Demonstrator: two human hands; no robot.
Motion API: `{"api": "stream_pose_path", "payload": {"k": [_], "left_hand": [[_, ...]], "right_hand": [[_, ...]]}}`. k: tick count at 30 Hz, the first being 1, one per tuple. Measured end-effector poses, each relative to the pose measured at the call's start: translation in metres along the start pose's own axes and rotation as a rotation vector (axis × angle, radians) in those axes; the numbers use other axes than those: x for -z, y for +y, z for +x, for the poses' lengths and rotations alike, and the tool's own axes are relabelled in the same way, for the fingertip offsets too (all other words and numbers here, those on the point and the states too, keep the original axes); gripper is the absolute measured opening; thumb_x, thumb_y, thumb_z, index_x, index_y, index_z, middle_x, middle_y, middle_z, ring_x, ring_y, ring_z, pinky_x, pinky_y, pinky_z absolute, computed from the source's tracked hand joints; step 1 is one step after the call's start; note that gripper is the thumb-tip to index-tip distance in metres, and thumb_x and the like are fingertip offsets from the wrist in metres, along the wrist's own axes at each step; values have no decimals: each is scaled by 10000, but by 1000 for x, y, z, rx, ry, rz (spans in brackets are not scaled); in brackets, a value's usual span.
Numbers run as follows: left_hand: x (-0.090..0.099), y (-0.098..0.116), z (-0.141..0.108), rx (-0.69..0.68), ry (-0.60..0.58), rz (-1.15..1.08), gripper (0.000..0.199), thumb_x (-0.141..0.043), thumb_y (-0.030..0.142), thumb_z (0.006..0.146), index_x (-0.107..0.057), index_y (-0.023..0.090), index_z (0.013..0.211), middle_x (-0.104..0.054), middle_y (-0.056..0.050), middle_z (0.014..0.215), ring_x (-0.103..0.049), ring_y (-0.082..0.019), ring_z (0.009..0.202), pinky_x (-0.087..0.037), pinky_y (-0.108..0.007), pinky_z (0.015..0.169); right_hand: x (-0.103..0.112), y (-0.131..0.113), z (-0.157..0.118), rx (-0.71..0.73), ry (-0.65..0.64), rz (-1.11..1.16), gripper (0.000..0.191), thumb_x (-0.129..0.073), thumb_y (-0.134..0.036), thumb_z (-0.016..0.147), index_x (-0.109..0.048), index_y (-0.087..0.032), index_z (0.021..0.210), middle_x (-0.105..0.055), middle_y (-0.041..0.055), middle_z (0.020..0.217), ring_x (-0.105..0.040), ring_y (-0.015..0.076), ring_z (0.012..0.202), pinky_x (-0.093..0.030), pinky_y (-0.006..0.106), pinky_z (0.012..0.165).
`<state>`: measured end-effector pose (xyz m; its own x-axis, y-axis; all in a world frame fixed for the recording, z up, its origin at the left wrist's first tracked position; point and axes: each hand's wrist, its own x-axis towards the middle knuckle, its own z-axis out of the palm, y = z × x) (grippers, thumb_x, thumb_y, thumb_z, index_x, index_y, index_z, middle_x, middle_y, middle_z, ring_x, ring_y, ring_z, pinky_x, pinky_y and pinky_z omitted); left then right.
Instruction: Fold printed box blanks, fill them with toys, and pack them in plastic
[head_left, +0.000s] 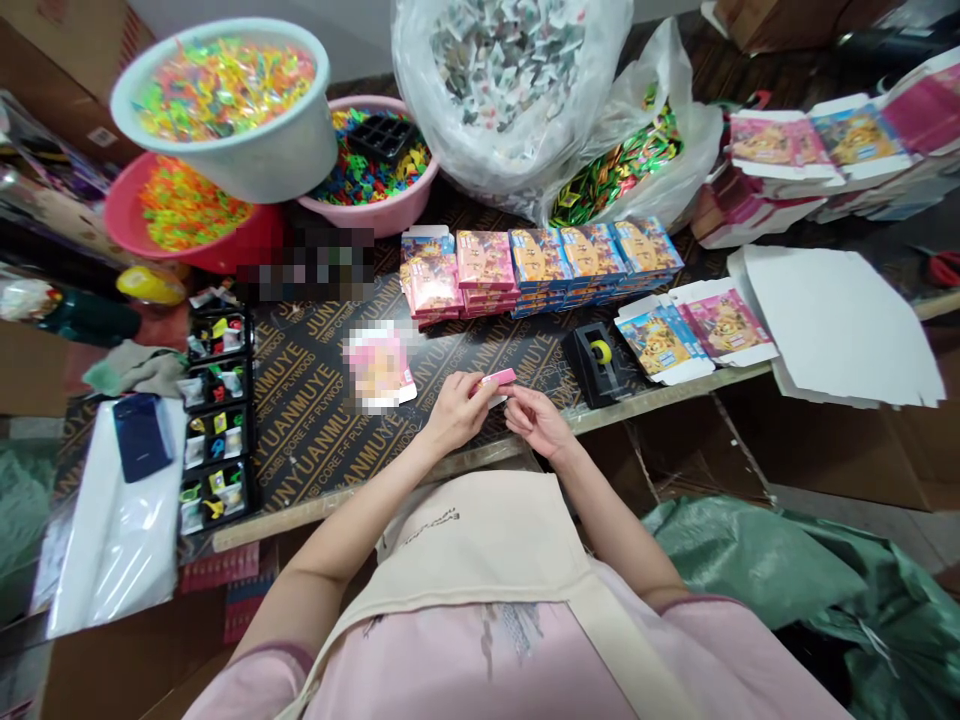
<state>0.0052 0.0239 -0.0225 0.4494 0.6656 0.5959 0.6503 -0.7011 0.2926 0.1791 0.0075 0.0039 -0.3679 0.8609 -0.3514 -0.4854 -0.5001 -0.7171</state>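
Observation:
Just over the table's front edge, my left hand (454,412) grips a small pink cardboard box (498,378), seen nearly edge-on. My right hand (538,420) has curled fingers, and its fingertips pinch at the box's near end. To the left of my hands a pink printed card or flattened box (381,368) lies on the table, partly blurred out. A black tape dispenser (592,368) with yellow tape stands to the right of my right hand. Behind my hands are stacked pink boxes (486,262) and blue boxes (592,254).
Tubs of small plastic pieces (300,150) and a large plastic bag of packets (510,165) line the back. Black trays with small toys (217,440) and a dark blue phone (142,438) lie left. Unfolded boxes (724,320) and white sheets (840,320) lie right.

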Motion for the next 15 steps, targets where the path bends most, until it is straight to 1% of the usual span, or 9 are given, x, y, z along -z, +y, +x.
{"api": "stream_pose_path", "payload": {"k": [2, 4, 6, 7, 9, 10, 12, 13, 15], "left_hand": [[-3, 3, 2, 65, -6, -6, 223, -461, 231, 978, -665, 205, 1063, -652, -86, 968, -572, -194, 866, -453, -352, 765], [-7, 8, 6, 125, -13, 11, 224, -474, 284, 989, -680, 206, 949, -649, -73, 889, -561, -187, 811, -430, -337, 721], [-9, 14, 11, 159, -59, 32, 264, -461, 304, 1000, -677, 205, 883, -641, -63, 835, -551, -182, 772, -410, -326, 692], [-9, 15, 14, 166, -102, 31, 271, -450, 295, 1003, -677, 205, 886, -642, -61, 829, -553, -182, 769, -408, -324, 690], [-1, 16, 18, 167, -213, -23, 256, -428, 246, 1001, -678, 201, 970, -659, -65, 867, -570, -183, 802, -423, -323, 713], [7, 15, 18, 164, -266, -73, 256, -420, 207, 992, -672, 196, 1036, -673, -70, 908, -581, -182, 837, -438, -323, 742], [31, 11, 14, 140, -354, -184, 302, -432, 119, 939, -656, 191, 1127, -694, -77, 1000, -598, -183, 936, -461, -338, 855], [47, 8, 9, 127, -395, -231, 329, -453, 87, 896, -663, 197, 1124, -701, -73, 1028, -599, -188, 986, -451, -361, 938], [79, -2, -5, 112, -487, -288, 322, -510, 63, 785, -700, 222, 990, -712, -50, 1000, -594, -213, 1058, -361, -450, 1099]], "right_hand": [[-1, 1, 0, 6, 30, -86, 408, -769, -577, 709, -684, -183, 774, -321, -124, 382, -161, 40, 363, -127, 215, 401], [0, 1, -1, 74, 128, -259, 508, -723, -689, 703, -647, -187, 693, -318, -112, 379, -190, 48, 360, -140, 225, 400], [1, -3, -2, 221, 288, -467, 613, -644, -790, 707, -579, -193, 586, -315, -94, 389, -225, 56, 370, -154, 234, 405], [2, -7, -1, 306, 366, -557, 646, -604, -819, 717, -549, -197, 553, -314, -86, 397, -239, 60, 378, -163, 238, 408], [2, -20, 3, 452, 456, -696, 660, -544, -823, 764, -539, -200, 549, -326, -76, 414, -270, 72, 392, -198, 244, 417], [0, -28, 7, 512, 463, -757, 647, -520, -803, 800, -557, -199, 570, -344, -69, 423, -295, 81, 401, -224, 248, 424], [-8, -46, 18, 626, 419, -890, 592, -509, -729, 864, -596, -197, 620, -414, -50, 461, -362, 100, 437, -285, 255, 455], [-14, -55, 27, 684, 380, -960, 551, -524, -685, 883, -611, -197, 642, -465, -36, 499, -402, 110, 467, -321, 261, 481], [-30, -69, 51, 795, 282, -1093, 455, -572, -593, 896, -633, -200, 676, -571, -3, 605, -489, 137, 554, -396, 281, 558]]}}
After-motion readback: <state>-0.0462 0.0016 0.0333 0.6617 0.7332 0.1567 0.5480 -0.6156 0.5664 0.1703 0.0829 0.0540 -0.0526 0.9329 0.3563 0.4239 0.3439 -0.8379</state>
